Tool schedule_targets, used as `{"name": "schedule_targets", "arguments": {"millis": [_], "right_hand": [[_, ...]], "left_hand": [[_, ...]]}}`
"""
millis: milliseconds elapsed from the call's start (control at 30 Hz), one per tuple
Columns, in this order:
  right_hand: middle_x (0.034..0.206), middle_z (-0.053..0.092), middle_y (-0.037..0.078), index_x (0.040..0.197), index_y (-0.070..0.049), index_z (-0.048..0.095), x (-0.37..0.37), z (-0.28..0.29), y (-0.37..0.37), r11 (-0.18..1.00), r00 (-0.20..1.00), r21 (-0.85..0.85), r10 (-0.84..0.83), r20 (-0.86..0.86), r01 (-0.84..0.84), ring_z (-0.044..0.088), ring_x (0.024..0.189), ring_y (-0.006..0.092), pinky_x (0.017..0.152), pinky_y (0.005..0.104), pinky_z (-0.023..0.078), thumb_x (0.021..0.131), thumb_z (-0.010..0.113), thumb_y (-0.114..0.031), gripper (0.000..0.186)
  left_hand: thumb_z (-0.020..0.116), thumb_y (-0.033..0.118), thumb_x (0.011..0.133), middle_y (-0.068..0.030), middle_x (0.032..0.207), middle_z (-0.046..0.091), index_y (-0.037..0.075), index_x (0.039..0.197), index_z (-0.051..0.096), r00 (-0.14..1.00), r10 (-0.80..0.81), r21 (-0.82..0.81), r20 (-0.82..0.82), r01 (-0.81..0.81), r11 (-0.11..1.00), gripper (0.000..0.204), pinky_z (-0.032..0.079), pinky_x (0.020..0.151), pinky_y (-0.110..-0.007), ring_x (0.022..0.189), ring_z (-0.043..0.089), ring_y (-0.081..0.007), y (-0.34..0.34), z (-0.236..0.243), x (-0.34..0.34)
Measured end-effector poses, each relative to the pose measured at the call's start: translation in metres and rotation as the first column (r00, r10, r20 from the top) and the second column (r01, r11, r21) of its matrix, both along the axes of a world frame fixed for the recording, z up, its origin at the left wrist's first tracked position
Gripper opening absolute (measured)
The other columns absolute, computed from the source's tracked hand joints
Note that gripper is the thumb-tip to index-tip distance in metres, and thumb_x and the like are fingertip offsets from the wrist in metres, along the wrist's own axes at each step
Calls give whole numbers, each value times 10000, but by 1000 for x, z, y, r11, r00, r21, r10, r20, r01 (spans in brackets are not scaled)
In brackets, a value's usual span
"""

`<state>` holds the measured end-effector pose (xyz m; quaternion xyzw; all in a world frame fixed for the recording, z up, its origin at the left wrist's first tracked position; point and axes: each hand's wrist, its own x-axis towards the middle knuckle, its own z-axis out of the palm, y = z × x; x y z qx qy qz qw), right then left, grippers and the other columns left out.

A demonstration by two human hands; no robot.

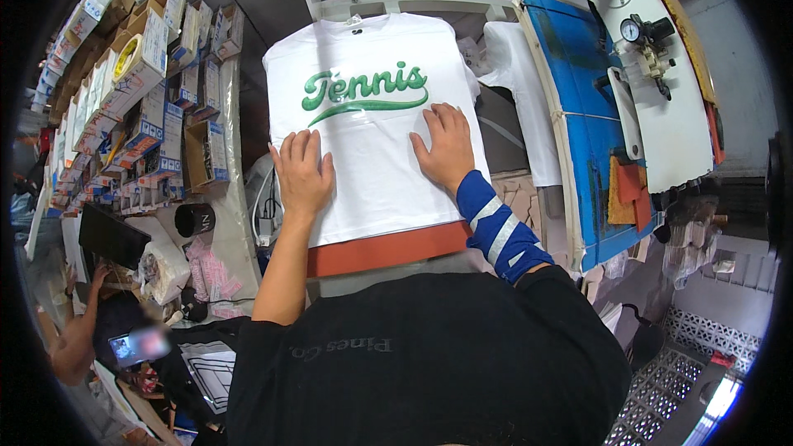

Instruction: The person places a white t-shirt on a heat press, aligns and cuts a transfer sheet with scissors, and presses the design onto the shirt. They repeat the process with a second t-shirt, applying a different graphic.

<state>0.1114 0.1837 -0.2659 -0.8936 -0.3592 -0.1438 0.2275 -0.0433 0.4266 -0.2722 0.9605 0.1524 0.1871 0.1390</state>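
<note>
A white T-shirt (368, 190) lies spread on an orange-red pad (388, 254), with raised green script lettering and a swoosh (363, 87) across its chest. My left hand (301, 173) rests open on the shirt's left side, below the lettering, fingers spread. My right hand (442, 140) also lies open on the shirt, fingertips just below the lettering's right end. A blue wrap with white bands (504, 231) covers my right forearm.
Boxes (140, 58) crowd the left shelves. A co-worker's arm (74, 339) and a lit phone (128, 351) are at lower left, below a black screen (111, 235). On the right stands a machine with a blue board (578, 140) and gauge (631, 30), beside another white shirt (541, 132).
</note>
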Motion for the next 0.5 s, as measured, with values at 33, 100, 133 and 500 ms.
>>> {"name": "schedule_targets", "arguments": {"millis": [33, 100, 133, 500], "right_hand": [[1297, 563, 211, 1218, 30, 612, -1, 0, 0, 1000, 1000, 0, -2, -5, 2, 481, 1278, 405, 1137, 528, 341, 864, 714, -268, 474], [1295, 563, 212, 1217, 32, 612, 0, 0, -1, 1000, 1000, 4, -1, -5, 1, 482, 1276, 405, 1138, 527, 340, 864, 714, -269, 475], [1294, 563, 213, 1217, 33, 611, -1, 1, 0, 1000, 1000, 7, 2, -6, -2, 482, 1275, 404, 1139, 526, 339, 863, 714, -270, 476], [1293, 559, 214, 1201, 33, 616, -2, -1, 3, 1000, 1000, 1, -8, -6, 8, 494, 1244, 399, 1131, 523, 345, 862, 714, -279, 471]], "left_hand": [[666, 225, 885, -143, 1361, 547, 48, 1340, 591, 1000, -1, 2, -2, 1, 1000, 493, 224, 1177, -647, 1352, 440, -355, 0, 0, 0], [666, 223, 886, -143, 1363, 547, 48, 1339, 594, 1000, -3, 3, -1, 3, 1000, 491, 225, 1178, -644, 1354, 438, -354, -1, 0, 0], [665, 222, 886, -144, 1363, 547, 49, 1338, 596, 1000, -2, 4, -1, 2, 1000, 489, 226, 1177, -644, 1354, 438, -354, 0, 0, -1], [666, 224, 878, -133, 1359, 552, 49, 1328, 593, 1000, -12, 10, 11, 12, 1000, 489, 250, 1146, -681, 1333, 441, -360, 0, 3, -2]]}}
